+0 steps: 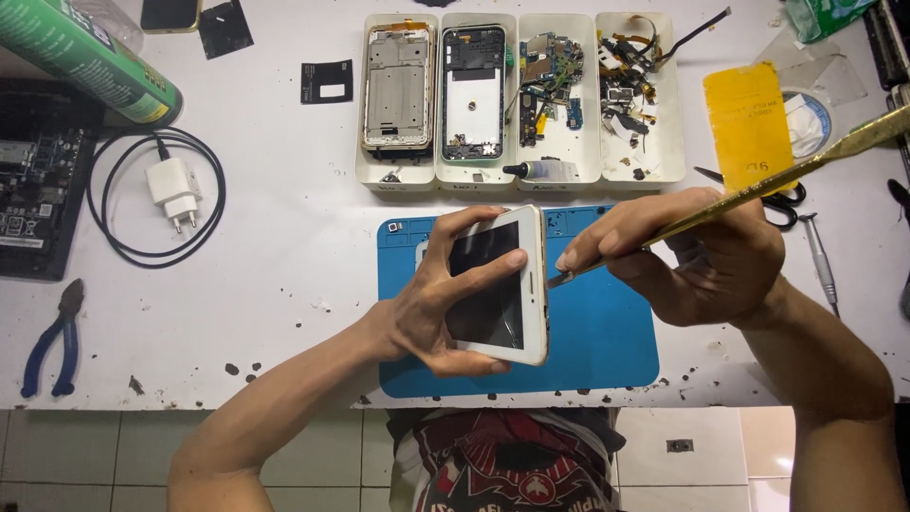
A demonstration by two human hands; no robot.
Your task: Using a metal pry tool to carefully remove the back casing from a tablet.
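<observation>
Firstly, at the far left of the white surface (284, 218) lie blue-handled pliers (54, 341), near the front edge. Above them sits a dark circuit board device (38, 190), and a green cylinder can (85, 57) lies tilted at the top left corner. Just beside these, a white charger plug (173, 192) rests inside the loop of its black cable (109, 237).

Moving to the middle, a blue work mat (607, 341) lies on the surface near the person. The left hand (441, 299) is closed around a white phone (498, 284) with a dark screen; the thumb lies across the glass and the fingers wrap the top and bottom edges. The phone is held tilted above the mat, with its right edge turned toward the other hand.

Behind the mat stands a row of white trays (519, 175). They hold two phone frames (398, 85), small circuit boards (550, 76), loose small parts (630, 85) and a small glue tube (545, 171).

To the right, the right hand (701, 256) is clamped on a long brass-coloured metal tool (758, 185), which runs up to the right edge of the view. Its tip (557, 279) touches the right side edge of the phone. Behind this hand lie a yellow sheet (749, 118), black scissors (787, 199) and a thin screwdriver (820, 256).
</observation>
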